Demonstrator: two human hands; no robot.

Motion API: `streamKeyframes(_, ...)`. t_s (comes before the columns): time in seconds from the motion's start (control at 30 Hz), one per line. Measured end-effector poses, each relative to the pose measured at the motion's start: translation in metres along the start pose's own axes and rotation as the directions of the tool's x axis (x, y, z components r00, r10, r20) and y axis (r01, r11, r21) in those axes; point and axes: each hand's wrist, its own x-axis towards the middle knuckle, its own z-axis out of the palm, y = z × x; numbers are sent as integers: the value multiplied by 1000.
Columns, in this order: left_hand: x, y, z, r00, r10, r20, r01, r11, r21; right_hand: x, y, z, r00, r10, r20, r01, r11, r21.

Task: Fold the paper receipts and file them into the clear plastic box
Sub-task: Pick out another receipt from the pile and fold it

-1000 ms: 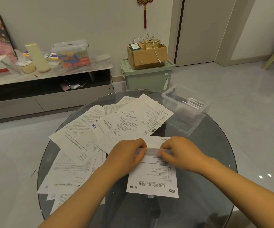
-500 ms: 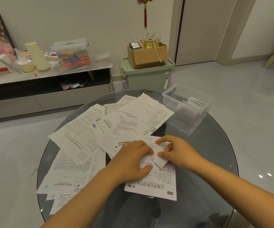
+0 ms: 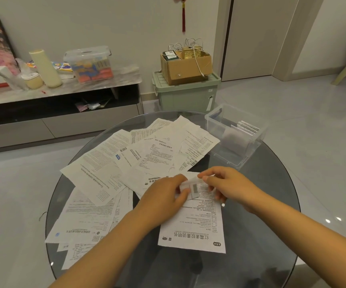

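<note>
White printed sheets on smoky grey glass.

White receipts (image 3: 147,161) covered in fine black print, one with a small blue label, another with a black barcode at its edge; nearest sheet (image 3: 192,227) white with bold black characters along its near end. Dark grey, see-through round table (image 3: 261,204). Colourless clear plastic box (image 3: 235,135) with white folded papers inside. Pale grey glossy floor, off-white wall, red tassel ornament (image 3: 183,14). Pale green storage bin (image 3: 186,94) under a brown cardboard box (image 3: 186,66). Cream cylinder (image 3: 45,68); clear lidded tub (image 3: 90,64) showing orange and blue contents.
</note>
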Motion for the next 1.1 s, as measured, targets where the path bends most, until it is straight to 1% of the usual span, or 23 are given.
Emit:
streamKeyframes(0.1, 3, -1, 2, 995, -77, -57, 72, 994, -81, 2, 3, 4, 999, -47, 27, 48, 998, -43)
streamKeyframes(0.17, 3, -4, 5, 994, -96, -56, 90, 990, -113, 4, 5, 8, 996, -74, 58, 79, 992, -95)
streamKeyframes(0.27, 3, -6, 8, 994, -103, -33, 99, 990, -102, 7, 9, 12, 994, -100, 36, 105, 982, -160)
streamKeyframes(0.37, 4, -7, 9, 994, -92, -59, 88, 995, -56, 10, 13, 14, 992, -124, 8, 122, 963, -239)
streamKeyframes(0.43, 5, -8, 9, 995, -90, -37, 90, 996, -10, 10, 14, 15, 990, -139, 8, 135, 947, -292)
streamKeyframes(0.5, 6, -9, 8, 994, -106, -19, 106, 994, -2, 9, 14, 17, 986, -167, 4, 158, 927, -341)
streamKeyframes(0.57, 5, -8, 8, 991, -135, -19, 134, 990, -37, 8, 15, 19, 980, -199, 4, 185, 900, -395)
streamKeyframes(0.63, 5, -6, 8, 983, -183, -30, 178, 976, -129, 7, 15, 21, 974, -224, 19, 210, 876, -434)
streamKeyframes(0.73, 7, -4, 5, 956, -289, -47, 262, 916, -305, 4, 12, 23, 965, -260, 28, 234, 813, -533)
streamKeyframes(0.83, 9, 0, 3, 914, -405, -9, 345, 789, -508, 0, 7, 21, 944, -329, 1, 252, 721, -645)
streamKeyframes(0.93, 13, 7, -2, 874, -485, 14, 358, 625, -694, -2, -1, 17, 916, -402, -2, 292, 667, -685)
streamKeyframes(1.0, 16, 13, -10, 863, -505, 3, 325, 550, -769, -2, -6, 13, 883, -469, -34, 309, 632, -710)
streamKeyframes(1.03, 20, 17, -14, 867, -499, -3, 307, 539, -784, -2, -8, 10, 862, -503, -65, 316, 633, -707)
streamKeyframes(1.1, 25, 24, -23, 885, -466, -6, 286, 553, -782, 1, -11, 3, 833, -536, -136, 334, 684, -648)
